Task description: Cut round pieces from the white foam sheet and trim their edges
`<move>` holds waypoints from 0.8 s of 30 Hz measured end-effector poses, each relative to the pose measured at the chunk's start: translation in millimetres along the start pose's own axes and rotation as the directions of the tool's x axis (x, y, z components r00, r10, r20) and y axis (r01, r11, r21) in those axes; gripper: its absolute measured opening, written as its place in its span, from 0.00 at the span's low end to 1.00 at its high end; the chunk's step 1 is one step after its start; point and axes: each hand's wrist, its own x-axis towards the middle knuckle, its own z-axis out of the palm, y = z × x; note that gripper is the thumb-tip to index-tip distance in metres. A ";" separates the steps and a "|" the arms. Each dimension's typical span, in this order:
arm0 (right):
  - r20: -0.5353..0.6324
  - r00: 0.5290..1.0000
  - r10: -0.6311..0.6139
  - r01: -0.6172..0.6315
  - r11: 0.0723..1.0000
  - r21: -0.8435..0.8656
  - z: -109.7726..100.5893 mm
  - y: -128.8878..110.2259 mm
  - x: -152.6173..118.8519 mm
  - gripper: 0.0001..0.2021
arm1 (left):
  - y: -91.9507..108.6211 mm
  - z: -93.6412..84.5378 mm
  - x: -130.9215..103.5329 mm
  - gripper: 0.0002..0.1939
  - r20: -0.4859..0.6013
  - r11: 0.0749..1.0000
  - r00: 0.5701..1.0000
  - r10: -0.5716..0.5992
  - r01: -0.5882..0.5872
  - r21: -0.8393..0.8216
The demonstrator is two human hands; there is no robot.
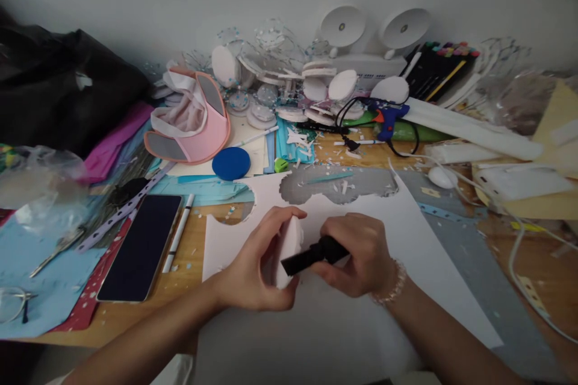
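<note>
My left hand [253,273] grips a thick white foam disc [288,243] by its edges, thumb below and fingers above, holding it upright on its rim. My right hand [361,255] is closed around a black utility knife [301,259]. The knife's flat black end points left and meets the disc's rough-looking side edge. Both hands are above a large white foam sheet [428,270], whose far edge has rounded pieces cut out of it. Under the sheet lies a grey cutting mat [501,276].
A phone [141,246], a white pen [179,233] and scissors [58,250] lie at left. Behind are a blue round lid [231,163], a pink visor cap [203,132], several white foam discs [343,85] and a blue glue gun [389,118]. A white cable [515,252] runs along the right.
</note>
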 end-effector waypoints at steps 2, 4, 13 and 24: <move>-0.016 1.000 0.008 -0.009 1.000 -0.029 -1.4 4.2 0.7 0.23 | 1.7 0.0 -0.3 0.42 -0.022 1.000 1.000 -0.001 0.000 -0.031; -0.028 1.000 0.009 -0.010 0.999 -0.054 -2.8 7.3 1.4 0.23 | 3.9 -0.7 -0.1 0.41 -0.042 0.998 0.999 0.001 -0.004 -0.069; -0.065 0.998 -0.003 -0.003 0.995 -0.095 -4.9 4.8 2.4 0.21 | 4.9 -4.5 0.4 0.42 -0.065 0.998 0.997 -0.035 0.032 -0.048; 0.028 0.999 -0.031 0.033 0.998 -0.060 1.8 -8.2 1.1 0.26 | -2.2 -1.1 2.1 0.41 0.050 0.997 0.998 -0.029 0.026 0.067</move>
